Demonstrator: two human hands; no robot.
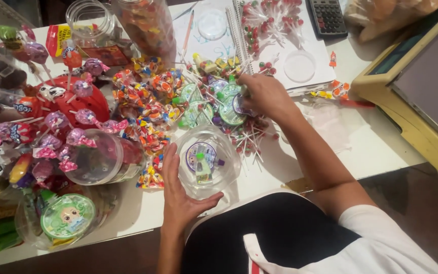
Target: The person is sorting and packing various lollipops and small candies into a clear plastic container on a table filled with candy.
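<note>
My left hand (181, 195) rests on the white table against the near side of a clear plastic jar (208, 161), fingers curved round its wall. Inside the jar lie a round purple-rimmed candy pack and a small green-capped bottle. My right hand (265, 95) reaches into a pile of round green and purple candy packs (214, 104) beyond the jar, fingers closed on one purple-rimmed pack (239, 105).
Wrapped candies (150, 109) are heaped left of the packs. A red lollipop stand (72, 104) and an overturned clear jar (102, 157) sit at left. Farther back lie red lollipops (272, 20) on a notebook, clear lids, and a calculator (326, 18). A yellow-framed box (422, 86) stands right.
</note>
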